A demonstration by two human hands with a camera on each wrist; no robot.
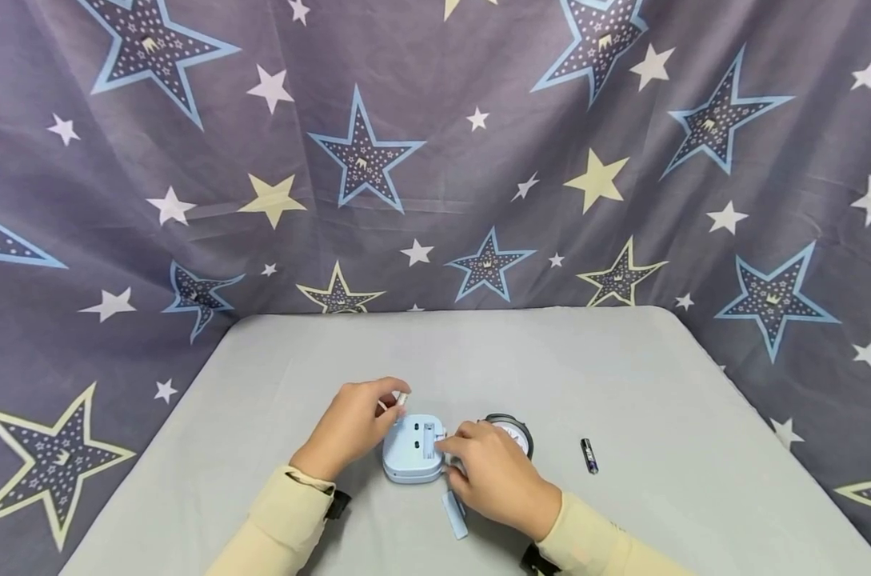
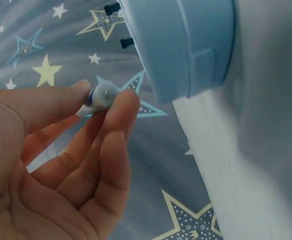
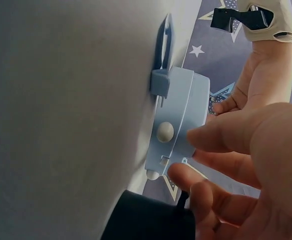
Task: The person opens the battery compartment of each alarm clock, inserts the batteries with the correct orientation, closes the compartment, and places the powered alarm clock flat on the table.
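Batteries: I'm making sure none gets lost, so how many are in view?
2: one battery pinched in the left hand, another battery on the table, right of the right hand. More may be hidden beneath the hands.

In the head view, the pale grey cloth-covered tabletop [image 1: 334, 360] is evenly lit by diffuse light, with soft shadows cast beneath the beige fabric sleeves [image 1: 284, 512]. In the dimmer left wrist view, the light-blue rounded plastic case [image 2: 160, 45] is softly focused. In the right wrist view, most of the tabletop is darkly shaded.
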